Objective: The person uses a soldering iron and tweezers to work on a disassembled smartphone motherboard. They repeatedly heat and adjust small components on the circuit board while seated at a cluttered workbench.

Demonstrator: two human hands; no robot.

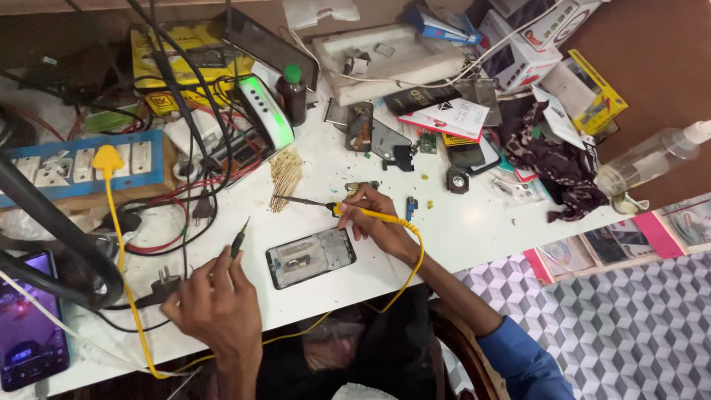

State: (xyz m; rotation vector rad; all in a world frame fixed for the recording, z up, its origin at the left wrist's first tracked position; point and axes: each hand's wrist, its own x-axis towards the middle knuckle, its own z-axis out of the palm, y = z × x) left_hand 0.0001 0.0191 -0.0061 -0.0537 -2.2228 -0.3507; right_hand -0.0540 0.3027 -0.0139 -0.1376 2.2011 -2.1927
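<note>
An opened phone (310,256) lies face down on the white worktable (459,222), its insides showing. My right hand (378,219) grips a yellow-handled soldering iron (326,205) whose dark tip points left toward a brass wool pad (285,175); its yellow cord (415,267) loops off the table edge. My left hand (215,300) holds a thin black probe (238,238) with its tip pointing up, left of the phone.
A blue power strip (74,164) with a yellow plug, tangled black and red cables, a green-lit device (263,111), a brown bottle (294,95), phone parts, boxes and a dark cloth (555,163) crowd the back. A lit phone (29,318) sits at the left edge.
</note>
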